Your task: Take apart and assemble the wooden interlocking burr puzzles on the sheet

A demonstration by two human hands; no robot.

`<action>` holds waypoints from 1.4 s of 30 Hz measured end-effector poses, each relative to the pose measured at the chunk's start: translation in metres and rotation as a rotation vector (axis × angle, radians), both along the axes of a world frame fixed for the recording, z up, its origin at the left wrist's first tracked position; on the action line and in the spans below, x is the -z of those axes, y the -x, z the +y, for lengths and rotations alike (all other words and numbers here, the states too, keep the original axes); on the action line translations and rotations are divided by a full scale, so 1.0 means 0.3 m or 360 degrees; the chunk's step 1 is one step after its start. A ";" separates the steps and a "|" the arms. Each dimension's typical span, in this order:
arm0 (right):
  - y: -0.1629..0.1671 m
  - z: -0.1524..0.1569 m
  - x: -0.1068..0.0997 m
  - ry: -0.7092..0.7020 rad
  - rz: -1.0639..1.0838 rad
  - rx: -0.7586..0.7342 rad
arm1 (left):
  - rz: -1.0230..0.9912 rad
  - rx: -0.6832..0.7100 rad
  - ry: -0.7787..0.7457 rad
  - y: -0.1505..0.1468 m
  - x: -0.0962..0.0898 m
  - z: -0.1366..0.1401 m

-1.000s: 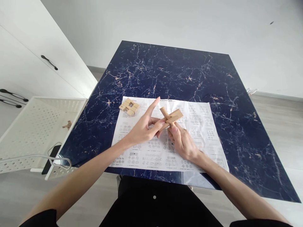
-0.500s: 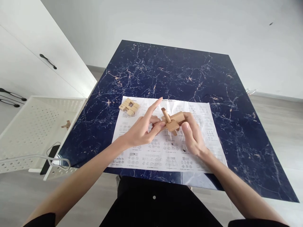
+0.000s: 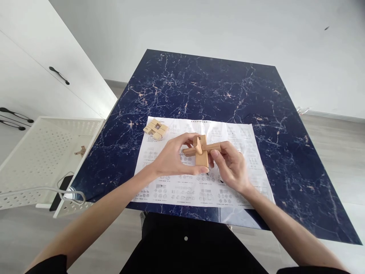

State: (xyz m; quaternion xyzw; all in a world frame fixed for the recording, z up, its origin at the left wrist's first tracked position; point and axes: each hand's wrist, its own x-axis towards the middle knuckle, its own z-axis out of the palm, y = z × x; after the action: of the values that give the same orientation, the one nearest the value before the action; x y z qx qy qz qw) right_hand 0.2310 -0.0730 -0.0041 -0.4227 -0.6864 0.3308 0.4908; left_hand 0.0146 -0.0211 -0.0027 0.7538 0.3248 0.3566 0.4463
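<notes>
Between my two hands is a wooden interlocking puzzle [image 3: 202, 159] made of crossing bars, held over the printed sheet. A "2" is marked on its upright bar. My left hand [image 3: 172, 156] grips that bar from the left, thumb at the lower end and fingers at the upper end. My right hand [image 3: 232, 167] pinches the bar that sticks out to the right, between thumb and bent fingers. The paper sheet [image 3: 176, 190] beneath shows rows of small diagrams. On its upper left corner lies another wooden puzzle [image 3: 156, 129], a flat block with a square hole.
The dark blue marbled table [image 3: 199, 87] reaches away beyond the sheet. At the left stands a white perforated basket cart [image 3: 34, 152] with a small wooden piece [image 3: 80, 150] inside. White cabinets [image 3: 37, 49] with black handles are behind it.
The puzzle has been turned, so its numbered bar now stands upright in view. My left hand's raised index finger has come down, and that hand now spans the bar.
</notes>
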 end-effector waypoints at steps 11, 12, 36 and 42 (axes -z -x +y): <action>0.008 -0.016 -0.011 -0.0096 -0.0030 0.0067 | -0.0129 -0.0032 -0.0021 -0.009 -0.014 0.002; 0.008 -0.017 -0.010 -0.0107 -0.0027 0.0054 | -0.0144 -0.0024 -0.0003 -0.009 -0.014 0.003; -0.011 -0.015 -0.007 -0.0167 -0.0108 0.0057 | -0.0113 -0.0010 -0.0222 0.002 0.007 -0.004; -0.025 -0.014 -0.005 -0.0383 -0.0290 -0.0018 | -0.0053 0.0021 -0.0317 0.004 0.002 -0.002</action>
State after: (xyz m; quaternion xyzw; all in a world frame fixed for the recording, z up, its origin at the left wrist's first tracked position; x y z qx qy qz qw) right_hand 0.2385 -0.0772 -0.0025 -0.3854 -0.7651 0.2091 0.4716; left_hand 0.0133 -0.0219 -0.0032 0.7905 0.2754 0.3967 0.3768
